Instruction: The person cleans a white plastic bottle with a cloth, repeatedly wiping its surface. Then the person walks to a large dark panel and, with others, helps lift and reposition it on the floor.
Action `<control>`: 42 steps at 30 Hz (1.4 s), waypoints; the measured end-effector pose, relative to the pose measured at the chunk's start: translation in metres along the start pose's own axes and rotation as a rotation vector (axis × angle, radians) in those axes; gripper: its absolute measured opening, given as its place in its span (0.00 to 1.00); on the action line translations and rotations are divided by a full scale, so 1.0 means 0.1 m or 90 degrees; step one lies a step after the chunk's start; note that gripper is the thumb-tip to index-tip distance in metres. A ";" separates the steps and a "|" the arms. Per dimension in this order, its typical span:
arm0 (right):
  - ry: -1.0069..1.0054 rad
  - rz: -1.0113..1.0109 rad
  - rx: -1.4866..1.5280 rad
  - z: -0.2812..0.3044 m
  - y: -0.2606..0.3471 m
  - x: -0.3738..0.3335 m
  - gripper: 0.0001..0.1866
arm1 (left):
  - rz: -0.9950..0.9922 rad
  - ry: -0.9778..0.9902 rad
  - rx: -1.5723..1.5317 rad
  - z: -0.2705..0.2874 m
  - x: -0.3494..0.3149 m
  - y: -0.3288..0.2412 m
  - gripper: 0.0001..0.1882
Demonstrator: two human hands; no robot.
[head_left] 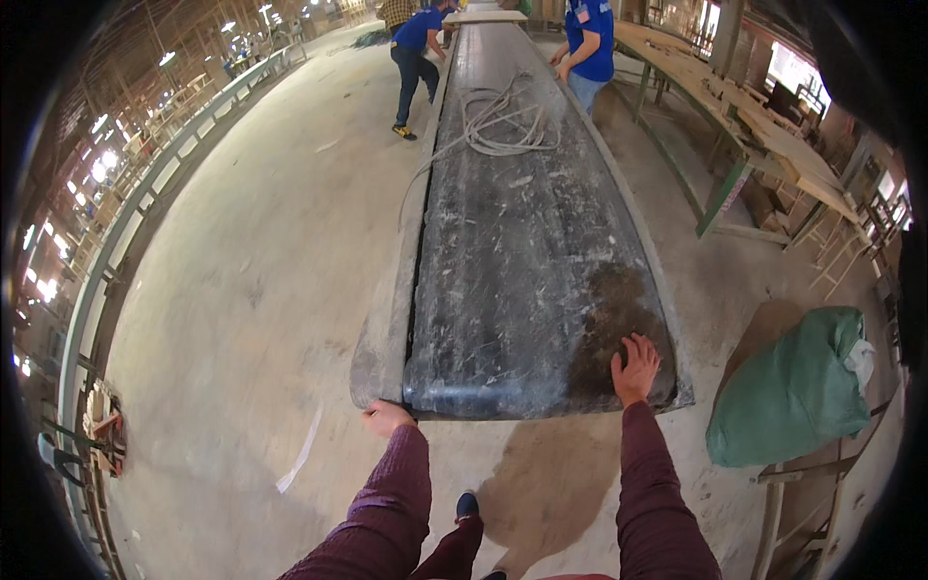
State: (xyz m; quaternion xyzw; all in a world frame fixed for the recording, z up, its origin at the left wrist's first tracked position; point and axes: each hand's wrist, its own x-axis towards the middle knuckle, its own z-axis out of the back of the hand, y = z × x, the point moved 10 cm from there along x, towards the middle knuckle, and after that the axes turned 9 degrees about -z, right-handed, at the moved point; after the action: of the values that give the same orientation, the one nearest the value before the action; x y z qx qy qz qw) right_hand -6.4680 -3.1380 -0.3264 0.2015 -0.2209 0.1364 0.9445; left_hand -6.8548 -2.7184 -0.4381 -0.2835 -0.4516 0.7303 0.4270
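- I see my left hand (387,419) curled shut over the near left corner of the long dark belt (527,261), at about 7 o'clock from the belt's middle.
- My right hand (634,367) lies flat with fingers spread on the belt's near right end, at about 5 o'clock.
- A green sack (793,391) sits at 3 o'clock of that hand, well apart.
- A coiled rope (503,121) rests on the belt toward 12 o'clock.
- Two people in blue shirts (590,39) stand at the far end.
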 end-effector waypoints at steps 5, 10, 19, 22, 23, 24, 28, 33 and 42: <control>0.004 -0.011 0.010 -0.02 -0.01 -0.02 0.20 | 0.008 -0.002 -0.050 0.00 -0.05 -0.03 0.18; -0.009 0.000 0.016 -0.01 -0.01 -0.03 0.20 | -0.047 0.045 -0.053 -0.03 0.01 -0.13 0.16; 0.001 0.004 -0.007 -0.05 0.00 -0.08 0.20 | -0.123 0.094 -0.054 -0.09 0.13 -0.13 0.14; 0.008 -0.007 -0.015 -0.08 -0.04 -0.14 0.20 | -0.139 0.104 -0.038 -0.09 0.14 -0.14 0.15; 0.008 -0.008 -0.014 -0.09 -0.01 -0.11 0.20 | -0.136 0.096 -0.051 -0.10 0.19 -0.12 0.14; 0.009 -0.003 -0.009 -0.09 0.02 -0.09 0.20 | -0.133 0.090 -0.065 -0.10 0.23 -0.08 0.14; -0.008 -0.007 -0.012 -0.06 -0.03 -0.10 0.20 | -0.161 0.089 -0.047 -0.22 0.16 -0.11 0.14; -0.032 0.011 0.027 -0.04 0.07 -0.12 0.21 | -0.179 0.084 -0.152 -0.17 0.19 -0.07 0.16; -0.048 -0.006 0.016 0.06 -0.03 -0.15 0.20 | -0.136 0.108 -0.120 -0.19 0.19 -0.01 0.17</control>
State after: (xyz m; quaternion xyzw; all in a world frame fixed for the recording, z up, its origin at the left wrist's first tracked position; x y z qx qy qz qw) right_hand -6.4822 -3.1454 -0.3293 0.2194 -0.2536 0.1268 0.9335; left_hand -6.8483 -2.6936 -0.4456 -0.3334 -0.5081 0.6086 0.5101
